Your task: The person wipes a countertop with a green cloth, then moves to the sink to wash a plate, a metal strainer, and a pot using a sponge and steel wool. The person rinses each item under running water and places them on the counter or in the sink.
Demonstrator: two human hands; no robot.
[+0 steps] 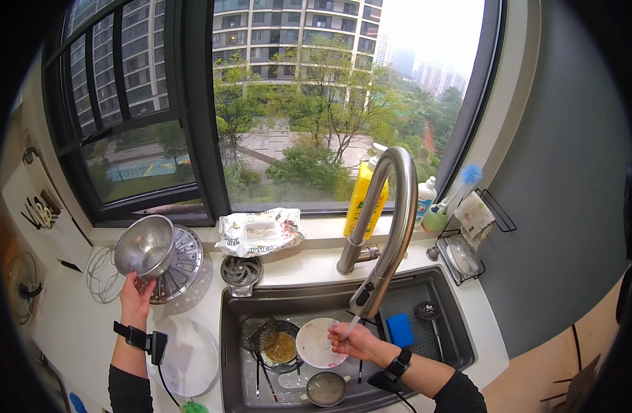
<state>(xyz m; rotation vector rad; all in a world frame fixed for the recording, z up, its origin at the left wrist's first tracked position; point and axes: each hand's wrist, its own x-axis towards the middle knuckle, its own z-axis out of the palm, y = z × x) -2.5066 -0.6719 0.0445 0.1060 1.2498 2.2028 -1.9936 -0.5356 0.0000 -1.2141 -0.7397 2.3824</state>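
My left hand (pixel 135 291) grips the near edge of a perforated stainless-steel colander (pixel 151 248), tilted above the left counter. Behind it, a round slotted metal steamer plate (pixel 188 268) is partly covered. In the sink, my right hand (pixel 353 339) is under the pull-down faucet's spray head (pixel 366 299), where water runs onto it. Its fingers are curled; whether they hold anything is unclear. Below that hand lies a white plate (pixel 313 343) with reddish bits. To its left sits a black wire strainer (pixel 261 333) by a bowl of brownish liquid (pixel 281 347).
A small pot with cloudy liquid (pixel 326 390) and chopsticks (pixel 267 377) are in the sink (pixel 233 356). A blue sponge (pixel 400 330) and a round brush (pixel 428 311) lie on the right. White plates (pixel 187 356) stand left; wipes (pixel 261 232) and a yellow bottle (pixel 365 201) line the back.
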